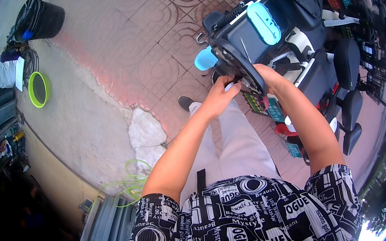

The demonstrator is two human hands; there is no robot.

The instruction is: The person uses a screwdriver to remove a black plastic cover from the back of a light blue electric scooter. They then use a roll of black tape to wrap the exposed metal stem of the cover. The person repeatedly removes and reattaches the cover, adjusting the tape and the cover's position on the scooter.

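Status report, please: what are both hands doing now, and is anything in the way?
Left hand and right hand both gripping the black curved scooter panel. Panel held up against scooter body. Nothing blocking the hands; green hose lies behind on the ground.

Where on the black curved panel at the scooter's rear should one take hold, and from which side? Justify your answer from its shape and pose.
Probably grip the black curved panel at its lower rim, one hand on each side, as the left hand and right hand do. The narrow arched rim tilts toward the person, offering edges to pinch; its broad face offers none.
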